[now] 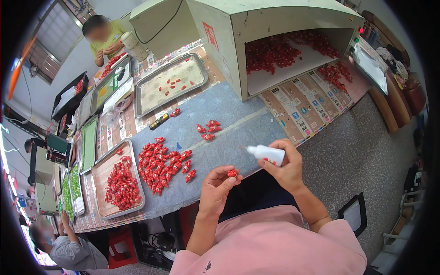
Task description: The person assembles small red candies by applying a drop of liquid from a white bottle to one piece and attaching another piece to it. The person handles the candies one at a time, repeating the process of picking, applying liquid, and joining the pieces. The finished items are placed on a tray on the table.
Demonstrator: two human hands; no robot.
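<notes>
Pinched between the thumb and fingers of my left hand (217, 187) is a small red plastic piece (232, 173). My right hand (288, 168) grips a white squeeze bottle (266, 154), tilted so its thin nozzle points left, apart from the red piece. Both hands are above the near edge of a blue cloth (238, 110). Beyond them lies a little group of red figures (208, 130) with pale markings. A larger heap of red figures (158, 165) spreads over the cloth on the left. Beside that heap, a metal tray (101, 183) holds many small red pieces.
A pale machine (220, 50) with a wide opening stands at the back, red pieces (275, 52) inside. Another metal tray (151, 98) has scattered red bits. A dark and yellow tube (159, 121) lies near it. Co-workers (73, 252) (107, 39) sit at the left.
</notes>
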